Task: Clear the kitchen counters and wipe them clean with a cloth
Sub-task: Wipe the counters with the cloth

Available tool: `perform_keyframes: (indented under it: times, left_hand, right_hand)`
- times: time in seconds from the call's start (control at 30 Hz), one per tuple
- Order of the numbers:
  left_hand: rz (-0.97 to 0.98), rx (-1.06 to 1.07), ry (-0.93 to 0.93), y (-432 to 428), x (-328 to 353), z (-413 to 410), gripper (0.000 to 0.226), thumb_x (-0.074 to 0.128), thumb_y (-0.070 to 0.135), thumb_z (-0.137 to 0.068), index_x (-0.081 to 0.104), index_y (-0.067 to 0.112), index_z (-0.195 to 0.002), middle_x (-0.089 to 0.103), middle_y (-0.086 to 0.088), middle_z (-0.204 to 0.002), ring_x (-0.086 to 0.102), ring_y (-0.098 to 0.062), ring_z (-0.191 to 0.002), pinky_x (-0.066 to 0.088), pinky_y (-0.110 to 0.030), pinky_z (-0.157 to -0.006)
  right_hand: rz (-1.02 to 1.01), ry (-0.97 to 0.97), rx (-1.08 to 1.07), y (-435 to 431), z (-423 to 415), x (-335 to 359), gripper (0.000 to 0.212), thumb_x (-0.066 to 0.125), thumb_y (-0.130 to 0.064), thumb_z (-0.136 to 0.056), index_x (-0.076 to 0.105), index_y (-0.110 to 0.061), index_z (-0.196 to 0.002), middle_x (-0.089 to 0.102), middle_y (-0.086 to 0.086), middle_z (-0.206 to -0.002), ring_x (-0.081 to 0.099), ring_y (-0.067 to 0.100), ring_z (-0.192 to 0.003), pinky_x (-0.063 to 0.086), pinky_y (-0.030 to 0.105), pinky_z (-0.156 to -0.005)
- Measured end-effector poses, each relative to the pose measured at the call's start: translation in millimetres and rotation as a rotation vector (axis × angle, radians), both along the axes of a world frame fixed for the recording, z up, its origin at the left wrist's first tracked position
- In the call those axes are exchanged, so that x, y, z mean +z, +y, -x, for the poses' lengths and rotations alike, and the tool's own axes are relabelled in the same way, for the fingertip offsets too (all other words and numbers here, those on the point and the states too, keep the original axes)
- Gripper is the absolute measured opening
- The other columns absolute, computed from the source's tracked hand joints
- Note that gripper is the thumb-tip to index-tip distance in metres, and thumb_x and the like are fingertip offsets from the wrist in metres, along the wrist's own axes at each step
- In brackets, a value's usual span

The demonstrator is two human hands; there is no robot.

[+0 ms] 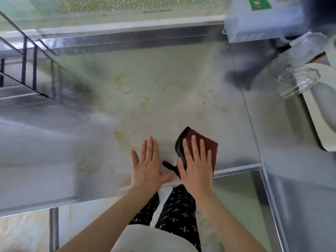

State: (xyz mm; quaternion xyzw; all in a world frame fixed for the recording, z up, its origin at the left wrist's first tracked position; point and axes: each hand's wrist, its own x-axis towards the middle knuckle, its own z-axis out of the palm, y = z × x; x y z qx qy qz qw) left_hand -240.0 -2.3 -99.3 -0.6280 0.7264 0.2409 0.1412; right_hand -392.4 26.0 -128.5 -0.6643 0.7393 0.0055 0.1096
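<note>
Here the dark red cloth (209,143) is seen lying flat on the steel counter (181,70), close to its near edge and right of centre. It is pressed down by the right hand (197,166), whose fingers are held straight and slightly spread over it; nothing is gripped or pinched. A dark strip of the cloth is left showing at the thumb side. The left hand (148,164) is laid palm-down on bare metal just beside it, fingers likewise straight and apart, holding nothing.

Yellowish stains (144,101) are scattered over the middle of the counter, beyond the hands and well apart from the cloth. Wiping is judged to be the step in hand, with most of the marked area not yet covered.

For a good pass, even pressure should be kept through the whole palm so the cloth is not bunched. Strokes should be overlapped and carried outward to the stains, then drawn back toward the near edge. The left hand is best used as a brace.

At far right, clear glass jars (294,82) are noted beside a white tray (316,110), with a pale blue box (263,19) behind them. These should be given a margin. A wire rack (27,70) is noted at left. Much of the view is blurred.
</note>
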Motion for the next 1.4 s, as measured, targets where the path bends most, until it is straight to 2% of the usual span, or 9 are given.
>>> perform_keyframes:
  times: [0.13, 0.27, 0.37, 0.57, 0.63, 0.8, 0.9, 1.1, 1.4]
  left_hand:
    - [0.044, -0.008, 0.034, 3, -8, -5, 0.12, 0.031, 0.087, -0.066, -0.038, 0.013, -0.13, -0.04, -0.002, -0.142, -0.03, -0.022, -0.135, -0.006, -0.052, -0.112]
    - [0.078, -0.03, 0.008, 4, -14, -9, 0.119, 0.023, 0.089, -0.064, -0.026, 0.011, -0.139, -0.033, -0.002, -0.146, -0.022, -0.023, -0.139, -0.002, -0.053, -0.112]
    - [0.071, -0.04, -0.022, 4, -15, -7, 0.117, 0.019, 0.09, -0.064, 0.002, 0.007, -0.146, -0.001, -0.009, -0.154, 0.002, -0.025, -0.142, 0.006, -0.052, -0.11]
    - [0.066, -0.034, -0.043, 7, -14, 1, 0.114, 0.025, 0.086, -0.069, 0.011, 0.002, -0.145, 0.013, -0.015, -0.153, 0.008, -0.029, -0.141, 0.007, -0.048, -0.109]
    - [0.062, -0.008, -0.059, 4, -11, 10, 0.115, 0.028, 0.086, -0.068, 0.014, -0.001, -0.143, 0.018, -0.016, -0.152, 0.011, -0.029, -0.14, 0.008, -0.047, -0.108]
    - [0.072, 0.058, -0.043, -17, -7, 48, 0.108, 0.03, 0.081, -0.072, 0.018, 0.0, -0.143, 0.021, -0.014, -0.151, 0.013, -0.028, -0.139, 0.007, -0.045, -0.108]
    - [0.102, 0.091, -0.038, -37, -5, 76, 0.104, 0.033, 0.078, -0.073, 0.018, 0.005, -0.144, 0.021, -0.012, -0.152, 0.01, -0.027, -0.14, 0.005, -0.044, -0.108]
    - [0.087, 0.175, -0.105, -49, -8, 94, 0.109, 0.025, 0.084, -0.067, 0.016, 0.007, -0.144, 0.021, -0.011, -0.152, 0.017, -0.027, -0.139, 0.014, -0.05, -0.11]
    - [0.07, 0.199, -0.048, -53, -6, 93, 0.1, 0.029, 0.079, -0.072, 0.024, 0.01, -0.144, 0.026, -0.009, -0.151, 0.012, -0.022, -0.138, 0.007, -0.043, -0.106]
  right_hand:
    - [-0.007, 0.018, 0.293, -8, 40, -4, 0.058, 0.032, -0.047, -0.093, 0.02, -0.031, -0.148, 0.017, -0.003, -0.156, 0.017, 0.022, -0.143, 0.024, 0.047, -0.113]
    - [-0.042, 0.039, -0.182, -50, 76, 0, 0.06, 0.019, -0.049, -0.095, 0.013, -0.025, -0.15, 0.01, 0.004, -0.158, 0.011, 0.028, -0.145, 0.012, 0.05, -0.115]
    - [-0.046, -0.026, -0.431, -65, 48, 2, 0.059, 0.022, -0.045, -0.098, 0.008, -0.023, -0.15, 0.006, 0.008, -0.159, 0.005, 0.03, -0.145, 0.005, 0.051, -0.116]
    - [0.032, -0.012, 0.589, -32, 45, -1, 0.06, 0.038, -0.047, -0.092, 0.025, -0.029, -0.148, 0.025, 0.0, -0.155, 0.023, 0.025, -0.142, 0.024, 0.048, -0.113]
    - [0.044, 0.014, 0.615, -58, 87, -4, 0.059, 0.038, -0.047, -0.092, 0.022, -0.032, -0.147, 0.023, -0.002, -0.155, 0.022, 0.023, -0.143, 0.023, 0.047, -0.112]
    - [-0.036, 0.034, 0.097, -134, 153, -3, 0.06, 0.021, -0.049, -0.093, 0.019, -0.025, -0.149, 0.019, 0.004, -0.156, 0.018, 0.029, -0.144, 0.017, 0.049, -0.114]
    - [0.019, 0.02, -0.004, -141, 134, -1, 0.06, 0.024, -0.046, -0.094, 0.024, -0.02, -0.148, 0.024, 0.01, -0.155, 0.023, 0.035, -0.141, 0.02, 0.052, -0.112]
    - [0.03, -0.023, 0.828, -127, 143, -3, 0.061, 0.04, -0.047, -0.091, 0.025, -0.028, -0.148, 0.026, 0.001, -0.155, 0.024, 0.027, -0.142, 0.024, 0.048, -0.112]
    - [0.003, 0.003, 0.276, -270, 138, -1, 0.058, 0.031, -0.043, -0.097, 0.016, -0.023, -0.15, 0.014, 0.008, -0.158, 0.012, 0.032, -0.144, 0.012, 0.05, -0.115]
